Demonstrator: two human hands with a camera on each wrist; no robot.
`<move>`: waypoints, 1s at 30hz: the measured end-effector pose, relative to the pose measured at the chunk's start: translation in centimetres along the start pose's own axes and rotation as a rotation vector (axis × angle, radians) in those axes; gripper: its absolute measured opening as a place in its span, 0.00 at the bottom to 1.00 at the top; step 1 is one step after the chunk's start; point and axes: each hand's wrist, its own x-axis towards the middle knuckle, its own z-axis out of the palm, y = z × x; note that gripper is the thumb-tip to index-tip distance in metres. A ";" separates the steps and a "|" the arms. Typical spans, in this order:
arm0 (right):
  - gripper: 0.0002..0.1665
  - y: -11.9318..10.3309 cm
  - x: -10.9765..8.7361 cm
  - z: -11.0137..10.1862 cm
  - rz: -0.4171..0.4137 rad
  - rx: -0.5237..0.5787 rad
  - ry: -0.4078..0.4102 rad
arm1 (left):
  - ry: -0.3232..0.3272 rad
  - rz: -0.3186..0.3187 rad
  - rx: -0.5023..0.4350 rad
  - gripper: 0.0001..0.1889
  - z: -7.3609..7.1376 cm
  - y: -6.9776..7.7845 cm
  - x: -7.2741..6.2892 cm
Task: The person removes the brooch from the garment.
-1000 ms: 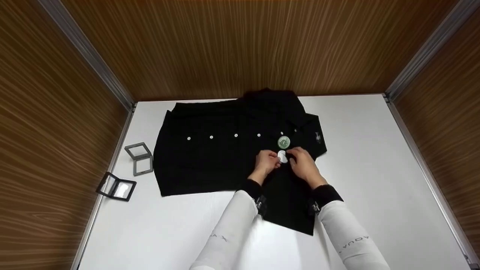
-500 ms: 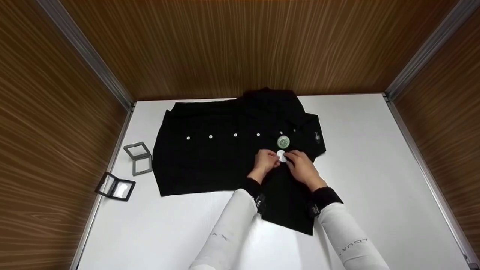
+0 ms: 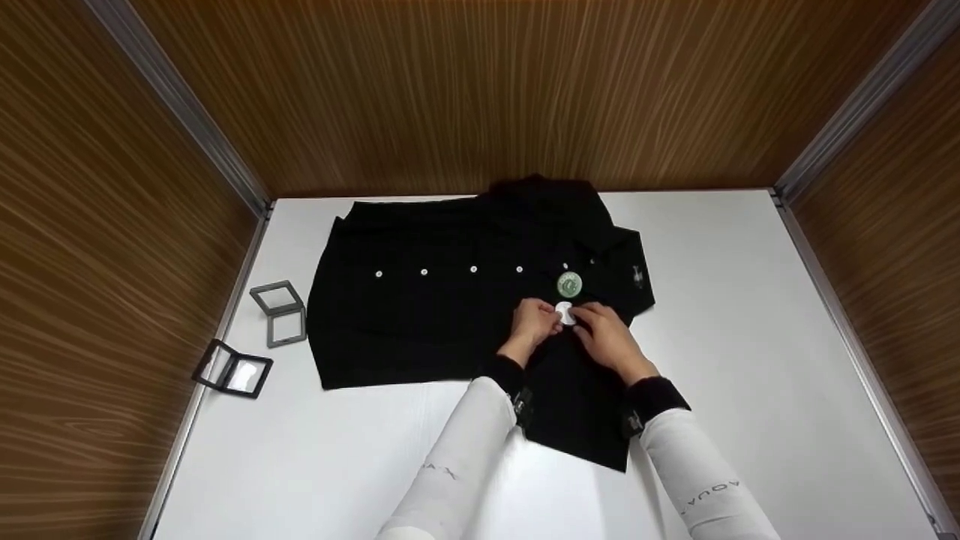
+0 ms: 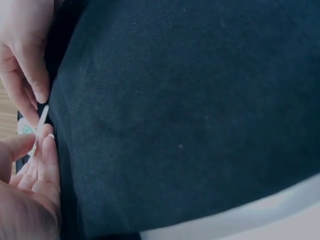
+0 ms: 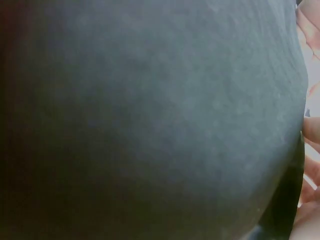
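Observation:
A black short-sleeved shirt [image 3: 420,322] with white buttons lies spread on the white table. On its chest is a round green badge [image 3: 569,284]. Just below that badge, a white round badge [image 3: 565,313] is held between both hands; the left wrist view shows this white badge [image 4: 43,116] nearly edge-on. My left hand [image 3: 532,321] pinches its left edge between thumb and fingers. At the right edge, the fingers of my right hand [image 3: 606,336] pinch it. Shirt cloth fills most of the right wrist view and hides the badge there.
Two opened square display frames, one grey [image 3: 286,327] and one black [image 3: 244,375], lie left of the shirt near the table's edge. Wood-grain panels [image 3: 480,97] rise behind and at both sides of the white table [image 3: 757,337].
The right fingers have shifted slightly left, over the white badge's right edge. My left hand keeps its hold, and the shirt and display frames lie as before.

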 end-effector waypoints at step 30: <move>0.17 0.1 0.2 0.0 -0.031 -0.013 -0.001 | 0.070 0.057 0.254 0.03 0.0 -0.1 -0.3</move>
